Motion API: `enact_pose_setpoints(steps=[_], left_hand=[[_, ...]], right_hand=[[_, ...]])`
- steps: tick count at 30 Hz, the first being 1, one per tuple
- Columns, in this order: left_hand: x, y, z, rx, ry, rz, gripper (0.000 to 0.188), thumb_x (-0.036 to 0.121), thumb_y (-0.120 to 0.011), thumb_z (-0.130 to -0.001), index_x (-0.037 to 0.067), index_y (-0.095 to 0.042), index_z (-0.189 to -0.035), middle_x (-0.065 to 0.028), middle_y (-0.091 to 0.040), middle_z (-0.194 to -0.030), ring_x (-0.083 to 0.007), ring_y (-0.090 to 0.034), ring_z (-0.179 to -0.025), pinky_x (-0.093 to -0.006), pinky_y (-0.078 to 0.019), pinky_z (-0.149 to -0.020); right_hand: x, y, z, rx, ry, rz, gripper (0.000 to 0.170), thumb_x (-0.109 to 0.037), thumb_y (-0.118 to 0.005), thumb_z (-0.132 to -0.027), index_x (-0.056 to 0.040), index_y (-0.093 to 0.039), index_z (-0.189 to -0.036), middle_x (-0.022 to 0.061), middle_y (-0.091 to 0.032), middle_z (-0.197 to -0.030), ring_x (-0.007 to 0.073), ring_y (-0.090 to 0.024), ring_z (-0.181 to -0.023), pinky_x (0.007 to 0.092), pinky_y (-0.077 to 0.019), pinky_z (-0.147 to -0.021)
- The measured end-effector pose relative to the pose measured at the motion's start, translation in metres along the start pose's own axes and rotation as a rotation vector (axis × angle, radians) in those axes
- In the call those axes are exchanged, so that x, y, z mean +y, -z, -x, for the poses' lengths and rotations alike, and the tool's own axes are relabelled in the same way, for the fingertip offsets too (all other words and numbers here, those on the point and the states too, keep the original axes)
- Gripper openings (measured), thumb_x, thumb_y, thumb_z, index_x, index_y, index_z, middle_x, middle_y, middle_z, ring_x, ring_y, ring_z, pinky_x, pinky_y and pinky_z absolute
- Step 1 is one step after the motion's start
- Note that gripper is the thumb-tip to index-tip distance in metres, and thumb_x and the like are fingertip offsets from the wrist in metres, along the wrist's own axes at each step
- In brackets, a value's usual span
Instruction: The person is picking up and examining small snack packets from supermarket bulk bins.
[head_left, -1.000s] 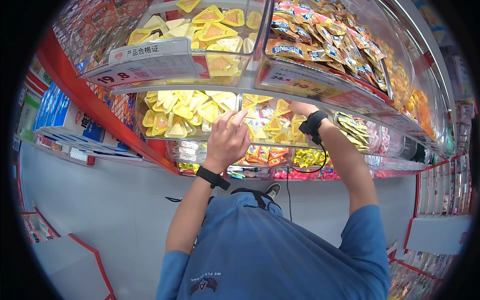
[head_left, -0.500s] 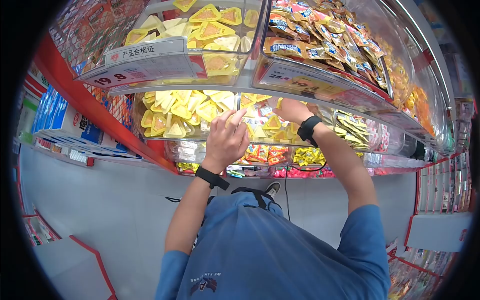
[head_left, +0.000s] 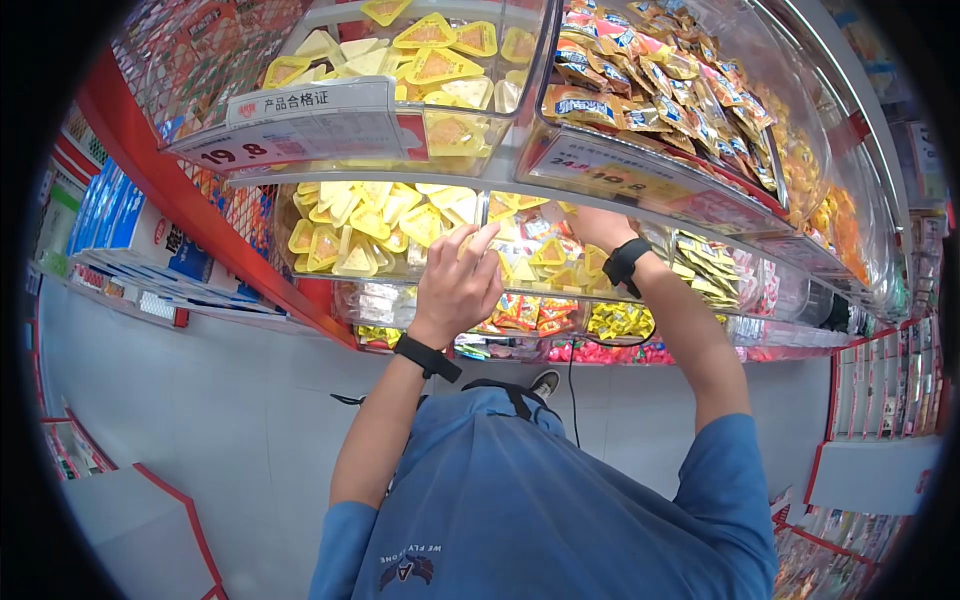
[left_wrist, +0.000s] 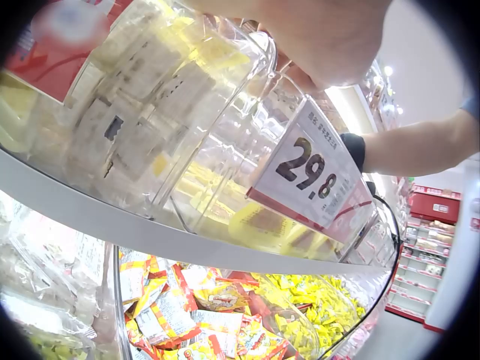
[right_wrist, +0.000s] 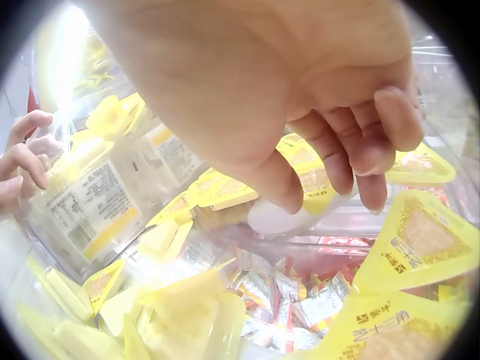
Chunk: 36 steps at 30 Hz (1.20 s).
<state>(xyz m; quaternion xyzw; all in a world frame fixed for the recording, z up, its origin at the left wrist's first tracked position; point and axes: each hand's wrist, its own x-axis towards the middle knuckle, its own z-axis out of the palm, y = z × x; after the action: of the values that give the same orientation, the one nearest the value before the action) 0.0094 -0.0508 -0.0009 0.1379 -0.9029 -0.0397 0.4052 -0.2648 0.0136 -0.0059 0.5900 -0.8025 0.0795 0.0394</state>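
Note:
In the head view the left hand (head_left: 458, 290) is at the front edge of a clear bin of yellow triangular packs (head_left: 362, 222), fingers loosely bent and holding nothing. The left wrist view has this hand (left_wrist: 322, 37) at the top, above the bin's wall. The right hand (head_left: 600, 228) reaches into the neighbouring bin, partly hidden by the upper shelf. From the right wrist view, its thumb and curled fingers (right_wrist: 330, 142) pinch a yellow triangular pack (right_wrist: 315, 184). More such packs (right_wrist: 416, 240) lie around and below it, with red-and-silver wrapped sweets (right_wrist: 281, 292) further down.
An upper shelf edge (head_left: 500, 186) with bins of packs and brown wrapped snacks (head_left: 650, 85) overhangs the hands. A price card (left_wrist: 307, 169) stands on the bin front. To the left is a red mesh frame (head_left: 190, 215); a black cable (head_left: 573, 390) hangs below.
The right hand has shifted slightly left within the bin, and its wrist has turned. The left hand stays nearly in place at the bin's edge.

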Motion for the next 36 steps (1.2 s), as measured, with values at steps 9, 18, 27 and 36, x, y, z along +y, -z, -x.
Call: enact_pose_setpoints(steps=[9, 18, 27, 36], left_hand=[[0.001, 0.000, -0.001, 0.000, 0.001, 0.000, 0.018, 0.014, -0.063, -0.075, 0.005, -0.060, -0.091, -0.0077, -0.050, -0.127, -0.0274, -0.047, -0.115, -0.0423, -0.0376, -0.093], [0.000, -0.001, 0.001, -0.004, 0.006, -0.002, 0.017, 0.013, -0.063, -0.076, 0.006, -0.061, -0.091, -0.0070, -0.050, -0.127, -0.0271, -0.047, -0.115, -0.0421, -0.0380, -0.093], [-0.001, -0.002, 0.000, 0.003, 0.000, -0.009, 0.018, 0.013, -0.063, -0.075, 0.006, -0.060, -0.091, -0.0070, -0.049, -0.128, -0.0273, -0.047, -0.115, -0.0419, -0.0383, -0.092], [0.000, -0.001, 0.000, 0.004, -0.005, 0.005, 0.018, 0.013, -0.063, -0.075, 0.006, -0.059, -0.090, -0.0072, -0.050, -0.127, -0.0276, -0.047, -0.114, -0.0425, -0.0383, -0.092]], right_hand=[[-0.036, 0.034, 0.005, -0.650, -0.081, -0.081, 0.046, -0.039, -0.065, -0.080, -0.0013, -0.062, -0.106, 0.0229, -0.064, -0.097, 0.0379, -0.062, -0.089, 0.0441, -0.0490, -0.078], [-0.008, 0.010, -0.010, -0.482, -0.372, -0.495, 0.021, -0.016, -0.065, -0.082, 0.0029, -0.061, -0.090, 0.0095, -0.067, -0.066, 0.0158, -0.064, -0.056, 0.0325, -0.0487, -0.051], [-0.021, 0.021, 0.002, -0.455, -0.050, -0.139, 0.028, -0.030, -0.066, -0.076, -0.0017, -0.065, -0.079, 0.0173, -0.062, -0.069, 0.0345, -0.062, -0.073, 0.0441, -0.0482, -0.069], [-0.020, -0.009, -0.002, -0.193, 0.101, -0.153, 0.026, -0.028, -0.065, -0.079, -0.0028, -0.065, -0.074, 0.0186, -0.063, -0.073, 0.0366, -0.061, -0.072, 0.0458, -0.0470, -0.067]])
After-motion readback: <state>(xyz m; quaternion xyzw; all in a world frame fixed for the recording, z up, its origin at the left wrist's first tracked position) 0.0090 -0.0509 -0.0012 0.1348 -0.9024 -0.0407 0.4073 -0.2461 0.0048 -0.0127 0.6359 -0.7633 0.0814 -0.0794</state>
